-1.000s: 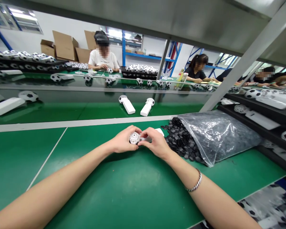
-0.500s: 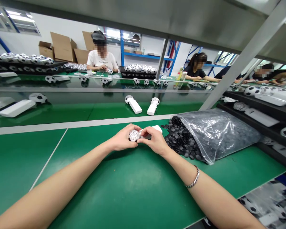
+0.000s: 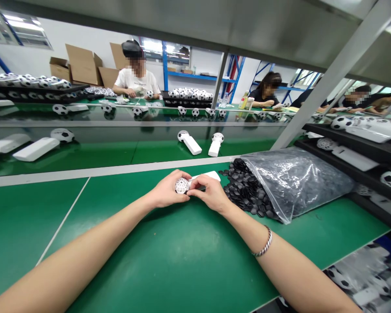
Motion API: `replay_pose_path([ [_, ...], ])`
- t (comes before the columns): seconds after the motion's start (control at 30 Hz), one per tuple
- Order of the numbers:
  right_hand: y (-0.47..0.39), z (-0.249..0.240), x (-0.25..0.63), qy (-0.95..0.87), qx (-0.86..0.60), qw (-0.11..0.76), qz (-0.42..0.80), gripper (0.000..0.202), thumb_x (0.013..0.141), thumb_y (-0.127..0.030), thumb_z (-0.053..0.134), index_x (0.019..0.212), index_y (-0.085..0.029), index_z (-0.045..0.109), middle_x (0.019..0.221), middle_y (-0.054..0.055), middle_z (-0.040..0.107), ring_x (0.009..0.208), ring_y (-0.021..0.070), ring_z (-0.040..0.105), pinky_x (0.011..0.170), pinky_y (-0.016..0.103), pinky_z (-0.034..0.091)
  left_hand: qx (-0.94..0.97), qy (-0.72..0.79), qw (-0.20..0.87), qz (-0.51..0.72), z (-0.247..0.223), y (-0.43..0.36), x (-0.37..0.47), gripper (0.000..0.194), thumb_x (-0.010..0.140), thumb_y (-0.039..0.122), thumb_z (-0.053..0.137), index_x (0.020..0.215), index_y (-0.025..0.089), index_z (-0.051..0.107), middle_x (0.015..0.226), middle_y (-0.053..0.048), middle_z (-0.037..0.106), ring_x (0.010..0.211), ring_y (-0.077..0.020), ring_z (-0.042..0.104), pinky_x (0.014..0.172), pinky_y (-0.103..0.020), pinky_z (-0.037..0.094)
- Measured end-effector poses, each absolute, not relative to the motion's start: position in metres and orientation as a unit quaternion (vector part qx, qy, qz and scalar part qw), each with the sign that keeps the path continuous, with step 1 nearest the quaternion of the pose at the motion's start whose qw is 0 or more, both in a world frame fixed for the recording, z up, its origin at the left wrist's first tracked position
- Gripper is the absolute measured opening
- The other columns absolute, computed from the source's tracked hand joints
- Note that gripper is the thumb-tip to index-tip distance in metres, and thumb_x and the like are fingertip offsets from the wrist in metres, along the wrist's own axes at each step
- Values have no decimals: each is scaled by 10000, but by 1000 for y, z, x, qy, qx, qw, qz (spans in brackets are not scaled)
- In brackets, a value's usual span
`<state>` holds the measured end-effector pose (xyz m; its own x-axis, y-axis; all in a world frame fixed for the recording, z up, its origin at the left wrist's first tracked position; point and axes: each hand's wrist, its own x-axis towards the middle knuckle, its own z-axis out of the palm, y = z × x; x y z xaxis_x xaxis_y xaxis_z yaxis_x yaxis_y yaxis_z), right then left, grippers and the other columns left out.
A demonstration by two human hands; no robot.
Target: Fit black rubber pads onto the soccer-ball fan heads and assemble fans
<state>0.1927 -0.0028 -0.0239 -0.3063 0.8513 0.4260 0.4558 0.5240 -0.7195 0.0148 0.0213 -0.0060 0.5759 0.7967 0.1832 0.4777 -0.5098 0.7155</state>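
Stretched forward, the left hand (image 3: 167, 191) curls around the white fan (image 3: 181, 186) by its head, over the near green table (image 3: 169, 256); the right hand (image 3: 211, 194) arches inward at the head's right edge, grip unclear.

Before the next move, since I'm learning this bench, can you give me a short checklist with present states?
1. Left hand gripping the white lattice head: ok, thumb and fingers around its side.
2. Right hand at the work: ok, fingertips close beside the head's edge.
3. Piece between the right fingertips: cannot tell, fingers hide it.
4. White handle in sight: ok, its far end shows beyond the right hand.
5. Black pieces contained in the clear bag: not ok, many lie loose at its mouth.
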Motion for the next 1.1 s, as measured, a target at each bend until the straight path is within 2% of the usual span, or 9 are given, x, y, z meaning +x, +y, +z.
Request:
replay_pose_path([
  [0.57,7,-29,194,-771,-442,406,213,184,679,-329,697,715,-188,586,707,-17,579,669,121,537,641,234,417,807,400,320,295,-12,21,18,395,567,186,615,954,194,539,941,-12,538,860,-197,525,738,-304,428],
  [0.73,-2,-22,198,-786,-434,410,162,155,770,-327,608,730,-188,552,773,11,571,756,143,531,702,254,409,715,414,431,361,-17,29,18,425,485,110,683,891,168,571,753,18,578,655,-140,537,576,-231,434],
  [0.83,-4,-26,207,-790,-438,397,160,155,819,-340,538,752,-201,532,834,25,564,824,159,530,771,276,398,659,487,388,422,-21,52,4,387,550,165,699,909,147,556,748,-11,594,616,-135,559,522,-218,449],
  [0.9,-1,-31,213,-794,-446,381,162,160,820,-368,527,778,-214,527,879,29,561,859,170,530,781,283,395,612,537,331,477,-23,72,-17,358,683,252,629,1003,135,518,883,-69,599,708,-153,587,571,-235,476],
  [0.97,1,-36,215,-797,-451,366,162,169,818,-397,519,801,-228,523,914,29,557,893,177,530,783,283,398,582,571,270,512,-25,86,-43,372,754,268,560,1093,138,479,1049,-111,559,874,-182,580,698,-272,487],
  [1.03,1,-39,213,-802,-459,346,163,181,821,-421,502,820,-241,522,944,28,555,925,180,528,785,281,404,579,590,222,517,-29,94,-68,434,720,208,587,1138,161,478,1170,-115,501,1038,-215,517,852,-314,440],
  [1.1,0,-41,212,-808,-470,318,161,200,826,-444,478,835,-251,526,976,29,554,953,183,526,780,279,416,592,603,193,498,-35,98,-85,550,655,139,622,1183,186,474,1227,-113,466,1122,-246,456,940,-351,376],
])
